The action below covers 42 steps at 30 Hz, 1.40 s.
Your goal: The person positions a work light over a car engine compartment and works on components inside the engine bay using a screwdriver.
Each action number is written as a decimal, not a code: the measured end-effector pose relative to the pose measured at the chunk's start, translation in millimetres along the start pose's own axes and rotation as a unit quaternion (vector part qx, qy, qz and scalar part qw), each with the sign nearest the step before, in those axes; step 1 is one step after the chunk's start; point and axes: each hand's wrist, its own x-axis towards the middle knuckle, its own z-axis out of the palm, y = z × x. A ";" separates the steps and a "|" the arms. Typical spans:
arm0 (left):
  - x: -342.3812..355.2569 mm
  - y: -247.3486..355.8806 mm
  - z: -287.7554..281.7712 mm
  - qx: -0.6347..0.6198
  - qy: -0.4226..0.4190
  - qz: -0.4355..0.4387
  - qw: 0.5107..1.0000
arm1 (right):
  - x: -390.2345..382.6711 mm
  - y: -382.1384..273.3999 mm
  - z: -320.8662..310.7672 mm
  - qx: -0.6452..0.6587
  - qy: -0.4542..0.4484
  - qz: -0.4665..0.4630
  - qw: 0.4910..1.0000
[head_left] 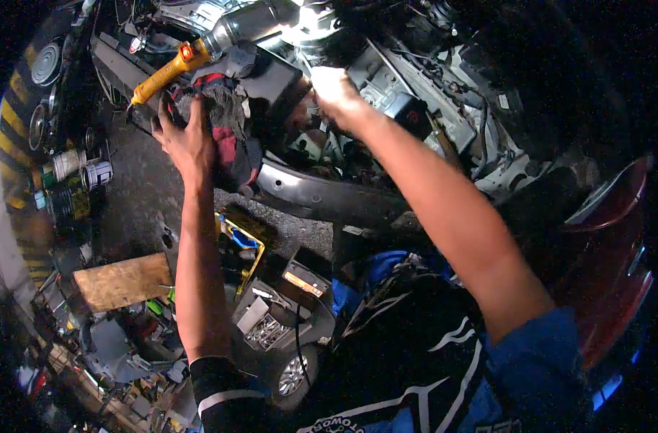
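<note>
My left hand is at the front edge of the car, its fingers apart. It is beside a bunched red, black and grey cloth and just below the yellow handle of a work light. The lamp's lit end points over the engine bay. My right hand is closed deep in the engine bay, bleached by the glare. A thin rod-like piece shows by its fingers, but what it grips is hidden.
The car's front crossbar runs below my hands. On the floor are a toolbox with loose metal tools, a yellow-edged tray, a wheel and a wooden board. Cluttered parts fill the lower left. A red body panel stands at right.
</note>
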 end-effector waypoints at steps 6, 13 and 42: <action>-8.5 0.7 4.2 -0.042 0.006 -0.025 0.999 | 29.1 -34.3 -34.4 0.086 -0.195 0.270 0.939; -5.9 -1.9 -10.6 -0.057 0.003 0.003 0.998 | -2.1 5.5 -10.1 -0.142 -0.126 -0.104 0.976; -6.1 -15.4 -7.2 -0.052 0.010 -0.034 0.998 | 68.1 -90.3 -126.6 -0.420 -0.288 -0.036 0.860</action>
